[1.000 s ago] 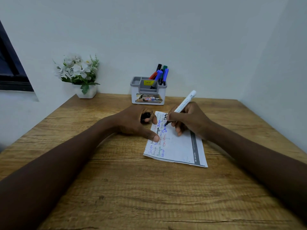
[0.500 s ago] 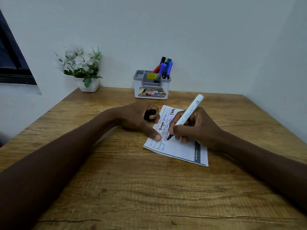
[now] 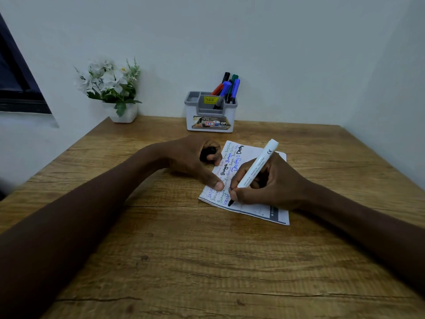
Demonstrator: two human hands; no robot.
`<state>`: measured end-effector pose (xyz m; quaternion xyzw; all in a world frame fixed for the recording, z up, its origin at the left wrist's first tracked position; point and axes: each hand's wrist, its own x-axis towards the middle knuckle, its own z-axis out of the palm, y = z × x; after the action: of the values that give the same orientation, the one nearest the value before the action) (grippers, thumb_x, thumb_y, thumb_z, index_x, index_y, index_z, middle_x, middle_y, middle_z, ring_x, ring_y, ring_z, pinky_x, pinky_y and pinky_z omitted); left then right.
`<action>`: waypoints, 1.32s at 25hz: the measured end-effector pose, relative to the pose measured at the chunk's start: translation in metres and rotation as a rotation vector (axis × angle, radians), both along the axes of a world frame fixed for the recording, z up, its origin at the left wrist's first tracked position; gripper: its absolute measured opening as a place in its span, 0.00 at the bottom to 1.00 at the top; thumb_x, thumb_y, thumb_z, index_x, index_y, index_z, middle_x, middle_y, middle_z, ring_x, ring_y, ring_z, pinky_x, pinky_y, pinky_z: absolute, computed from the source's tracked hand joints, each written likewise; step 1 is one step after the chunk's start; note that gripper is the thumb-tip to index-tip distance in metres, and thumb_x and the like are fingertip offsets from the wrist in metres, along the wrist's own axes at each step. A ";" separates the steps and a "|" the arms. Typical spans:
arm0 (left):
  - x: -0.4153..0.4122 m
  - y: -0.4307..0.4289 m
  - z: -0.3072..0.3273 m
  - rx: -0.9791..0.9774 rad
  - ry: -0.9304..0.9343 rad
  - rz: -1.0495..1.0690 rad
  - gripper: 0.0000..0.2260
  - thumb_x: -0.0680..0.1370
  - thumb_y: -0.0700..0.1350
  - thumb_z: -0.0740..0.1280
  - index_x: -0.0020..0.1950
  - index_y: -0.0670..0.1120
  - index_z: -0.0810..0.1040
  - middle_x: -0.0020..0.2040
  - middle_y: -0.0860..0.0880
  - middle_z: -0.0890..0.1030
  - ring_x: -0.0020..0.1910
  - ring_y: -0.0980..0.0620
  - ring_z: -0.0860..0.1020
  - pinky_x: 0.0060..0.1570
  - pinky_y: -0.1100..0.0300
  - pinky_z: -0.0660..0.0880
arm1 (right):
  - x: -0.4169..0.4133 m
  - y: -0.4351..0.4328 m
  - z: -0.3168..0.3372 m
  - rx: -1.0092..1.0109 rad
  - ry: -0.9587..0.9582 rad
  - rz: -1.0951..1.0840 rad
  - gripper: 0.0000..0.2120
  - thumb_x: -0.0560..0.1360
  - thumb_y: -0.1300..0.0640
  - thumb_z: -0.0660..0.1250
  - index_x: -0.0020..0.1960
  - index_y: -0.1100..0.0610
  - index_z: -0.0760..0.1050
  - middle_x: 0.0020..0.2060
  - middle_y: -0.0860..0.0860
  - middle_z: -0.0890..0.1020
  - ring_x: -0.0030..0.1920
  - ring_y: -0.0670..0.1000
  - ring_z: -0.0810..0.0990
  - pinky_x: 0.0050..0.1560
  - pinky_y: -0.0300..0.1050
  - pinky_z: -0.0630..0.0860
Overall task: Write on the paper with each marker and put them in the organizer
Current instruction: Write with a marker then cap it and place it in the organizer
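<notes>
A white sheet of paper (image 3: 257, 203) covered in coloured handwriting lies on the wooden table (image 3: 207, 261). My right hand (image 3: 269, 183) grips a white marker (image 3: 256, 168) with a black tip, and the tip touches the paper near its front left corner. My left hand (image 3: 195, 160) curls around a black marker cap (image 3: 208, 153), with its thumb pressing down the paper's left edge. A grey and white organizer (image 3: 210, 115) stands at the table's back edge, with several markers (image 3: 227, 88) upright in its right compartment.
A white pot of white flowers (image 3: 112, 88) stands at the back left against the wall. A dark window frame (image 3: 18, 77) shows at the far left. Walls close in behind and to the right of the table.
My right hand has slid with the marker from the top of the paper toward its near edge. My left hand has stayed on the paper. The camera has tilted down slightly.
</notes>
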<state>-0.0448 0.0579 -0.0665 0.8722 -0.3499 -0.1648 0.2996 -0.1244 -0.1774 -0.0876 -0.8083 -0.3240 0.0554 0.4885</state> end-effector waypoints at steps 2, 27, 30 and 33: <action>0.001 0.000 -0.001 0.003 -0.006 -0.002 0.23 0.61 0.63 0.80 0.39 0.53 0.70 0.49 0.38 0.80 0.43 0.46 0.73 0.44 0.51 0.70 | 0.000 -0.001 0.000 -0.011 0.003 0.003 0.06 0.71 0.64 0.80 0.43 0.63 0.84 0.33 0.48 0.84 0.29 0.42 0.74 0.28 0.38 0.66; 0.002 0.001 -0.002 0.001 -0.001 -0.011 0.24 0.59 0.65 0.78 0.41 0.52 0.71 0.49 0.42 0.80 0.48 0.42 0.75 0.46 0.50 0.72 | 0.003 0.000 0.005 -0.017 -0.024 -0.095 0.03 0.73 0.68 0.77 0.43 0.65 0.84 0.32 0.43 0.85 0.31 0.41 0.81 0.32 0.31 0.72; 0.004 0.000 -0.002 0.001 0.003 -0.015 0.25 0.59 0.65 0.78 0.41 0.51 0.72 0.49 0.41 0.80 0.44 0.49 0.74 0.45 0.52 0.71 | 0.004 -0.001 0.005 -0.024 -0.023 -0.120 0.02 0.73 0.68 0.77 0.43 0.66 0.84 0.31 0.44 0.84 0.31 0.41 0.80 0.31 0.31 0.72; 0.005 0.002 -0.002 0.002 -0.011 -0.022 0.25 0.60 0.65 0.78 0.42 0.51 0.72 0.47 0.44 0.80 0.44 0.49 0.74 0.44 0.54 0.71 | 0.004 0.000 0.006 -0.025 -0.016 -0.123 0.02 0.73 0.68 0.77 0.44 0.66 0.84 0.31 0.43 0.84 0.31 0.40 0.81 0.31 0.30 0.72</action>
<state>-0.0394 0.0598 -0.0689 0.8695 -0.3611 -0.1636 0.2946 -0.1206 -0.1770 -0.0813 -0.8330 -0.2771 0.0228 0.4784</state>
